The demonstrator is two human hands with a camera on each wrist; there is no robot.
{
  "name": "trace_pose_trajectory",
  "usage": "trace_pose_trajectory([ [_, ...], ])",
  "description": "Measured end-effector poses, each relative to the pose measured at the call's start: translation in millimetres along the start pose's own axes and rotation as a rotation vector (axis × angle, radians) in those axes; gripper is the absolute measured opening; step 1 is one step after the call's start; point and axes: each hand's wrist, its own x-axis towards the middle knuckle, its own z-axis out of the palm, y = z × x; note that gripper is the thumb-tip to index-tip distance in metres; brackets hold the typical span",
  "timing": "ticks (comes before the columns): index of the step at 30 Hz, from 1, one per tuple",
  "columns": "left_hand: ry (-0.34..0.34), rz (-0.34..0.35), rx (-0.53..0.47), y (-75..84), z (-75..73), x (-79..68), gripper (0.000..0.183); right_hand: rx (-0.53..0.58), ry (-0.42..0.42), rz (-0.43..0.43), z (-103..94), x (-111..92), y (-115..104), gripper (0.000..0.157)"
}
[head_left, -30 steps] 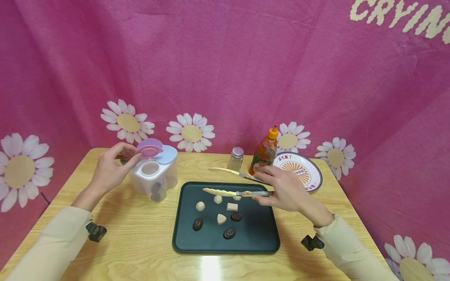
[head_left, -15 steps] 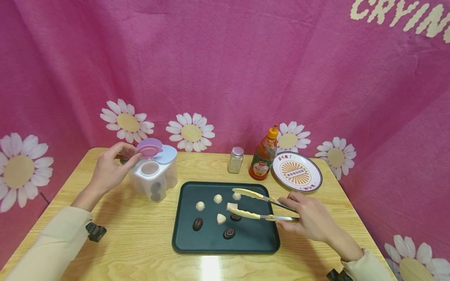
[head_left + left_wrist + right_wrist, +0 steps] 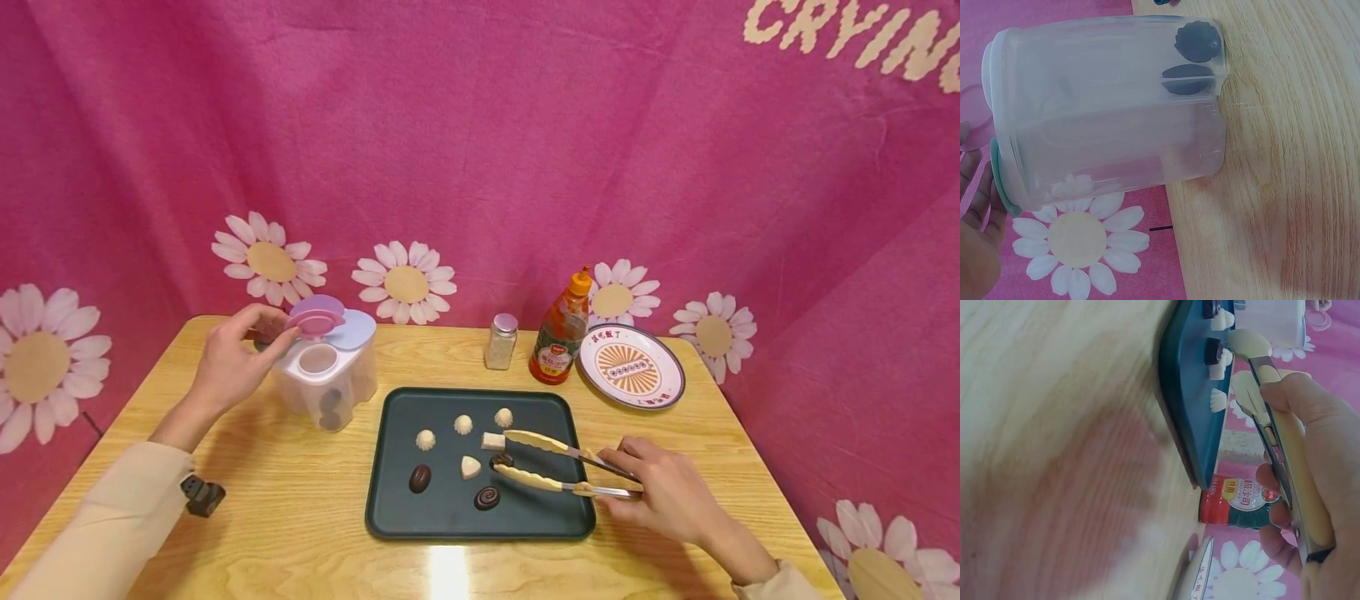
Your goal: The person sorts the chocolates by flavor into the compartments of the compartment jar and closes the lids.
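My left hand (image 3: 238, 358) pinches the raised pink flip lid (image 3: 315, 323) of a clear lidded storage container (image 3: 322, 396). Beneath that lid a round opening shows, and dark pieces lie low inside the container (image 3: 1110, 106). My right hand (image 3: 663, 492) grips a pair of tongs (image 3: 534, 440) with cream scalloped tips. The tips stand apart over the dark green tray (image 3: 540, 521), on either side of an oval dark chocolate (image 3: 501, 459). Just left of the upper tip is a white rectangular chocolate (image 3: 492, 442). The right wrist view shows thumb and fingers around the tongs (image 3: 1300, 469).
Other chocolates share the tray: white fluted domes (image 3: 463, 424), a white triangle (image 3: 470, 467), a dark swirl (image 3: 487, 497) and a dark oval (image 3: 420, 477). Behind stand a spice jar (image 3: 501, 343), a sauce bottle (image 3: 558, 342) and a patterned plate (image 3: 630, 367).
My right hand has carried the tongs right and toward me, from above the tray's back edge down to the dark chocolate. My left hand has stayed at the pink lid.
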Motion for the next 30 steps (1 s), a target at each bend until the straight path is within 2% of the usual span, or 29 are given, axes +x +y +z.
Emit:
trace_pose_trajectory([
  [9,-0.015,-0.011,-0.004,1.6,-1.2,-0.7,0.021,0.0,0.026,-0.018,10.3,-6,0,0.043],
  [16,-0.018,-0.019,-0.003,2.2,-0.7,-0.4,0.022,0.026,-0.009,0.018,11.9,-7,-2,0.041],
  [26,-0.03,-0.036,-0.004,2.1,-2.0,-0.8,0.022,0.061,-0.058,0.027,13.8,-10,-3,0.035],
  [30,-0.035,-0.044,-0.002,2.2,-2.3,-0.8,0.022,0.058,-0.047,0.012,14.4,-10,-2,0.035],
])
